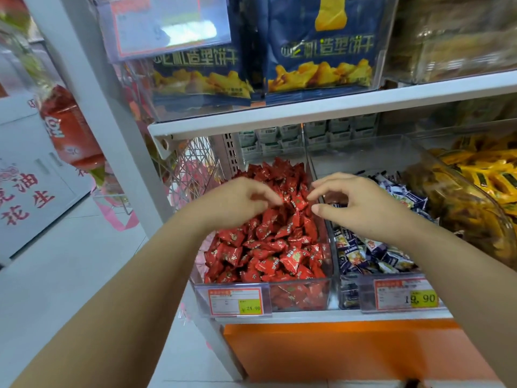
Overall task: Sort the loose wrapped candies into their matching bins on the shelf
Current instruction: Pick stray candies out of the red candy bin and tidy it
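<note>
The left hand (240,200) is touching the red candies (268,247) heaped in the clear bin (302,295) tagged 24.90 (235,301); I cannot tell whether it is pinching one. The right hand (361,203) is hovering loosely curled and empty near the blue-wrapped candies (372,253), which are tagged 19.90 (405,294).

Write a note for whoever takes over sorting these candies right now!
Left hand: fingers curled over the red wrapped candies in their clear plastic bin; unclear whether it pinches one.
Right hand: loosely curled, seemingly empty, above the clear divider beside the blue-and-white wrapped candies.
Done: cannot tell.
Left: no misplaced candy shows clearly; check both bins, move any strays to their match.
</note>
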Tool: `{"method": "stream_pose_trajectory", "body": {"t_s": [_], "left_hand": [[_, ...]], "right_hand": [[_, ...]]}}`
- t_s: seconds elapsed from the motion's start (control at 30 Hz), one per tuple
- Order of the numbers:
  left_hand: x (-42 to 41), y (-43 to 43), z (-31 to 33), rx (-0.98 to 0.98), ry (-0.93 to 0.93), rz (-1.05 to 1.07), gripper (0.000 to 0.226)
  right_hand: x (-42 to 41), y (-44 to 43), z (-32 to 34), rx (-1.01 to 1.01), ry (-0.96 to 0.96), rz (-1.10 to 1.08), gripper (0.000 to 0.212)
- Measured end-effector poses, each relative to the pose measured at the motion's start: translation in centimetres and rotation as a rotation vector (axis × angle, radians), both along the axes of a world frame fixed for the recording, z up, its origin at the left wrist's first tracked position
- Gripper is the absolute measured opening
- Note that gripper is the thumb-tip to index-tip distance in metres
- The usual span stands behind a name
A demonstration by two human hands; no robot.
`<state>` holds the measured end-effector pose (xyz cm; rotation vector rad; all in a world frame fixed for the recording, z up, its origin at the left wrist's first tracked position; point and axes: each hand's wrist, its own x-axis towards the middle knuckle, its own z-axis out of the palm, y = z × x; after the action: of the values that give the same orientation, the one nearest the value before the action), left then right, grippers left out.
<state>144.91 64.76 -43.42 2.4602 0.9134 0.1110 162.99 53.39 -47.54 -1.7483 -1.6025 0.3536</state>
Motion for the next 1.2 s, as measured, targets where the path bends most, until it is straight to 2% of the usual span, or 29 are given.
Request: {"method": "stream_pose_trajectory", "body": {"t_s": [0.07, 0.17, 0.37, 0.53, 0.77, 1.03, 1.2], "left_hand": [[2.1, 1.4, -0.5, 0.092, -0.046, 0.073, 0.029], [5.3, 3.6, -1.9, 0.190, 0.043, 0.068, 0.040], [8.4, 5.5, -3.2, 0.088, 0.259, 0.037, 0.060], [8.4, 4.9, -3.9, -0.040, 0.312, -0.006, 0.054], [4.4, 2.9, -3.6, 0.000, 0.409, -0.137, 0.050], [2.0, 1.1, -3.8, 0.091, 0.528, -0.193, 0.052], [1.2, 0.8, -3.4, 0.036, 0.568, -0.223, 0.052]], "right_hand": [[0.1, 0.6, -0.3, -0.014, 0.021, -0.006, 0.012], [0.4, 1.4, -0.5, -0.025, 0.087, -0.010, 0.015], [1.3, 2.7, -0.6, -0.016, 0.162, -0.022, 0.012], [1.6, 3.2, -0.8, -0.024, 0.189, -0.037, 0.012], [1.5, 3.0, -0.9, -0.019, 0.172, -0.028, 0.013], [1.3, 2.9, -1.0, -0.016, 0.183, -0.029, 0.013], [1.3, 2.7, -0.9, -0.022, 0.167, -0.022, 0.013]]}}
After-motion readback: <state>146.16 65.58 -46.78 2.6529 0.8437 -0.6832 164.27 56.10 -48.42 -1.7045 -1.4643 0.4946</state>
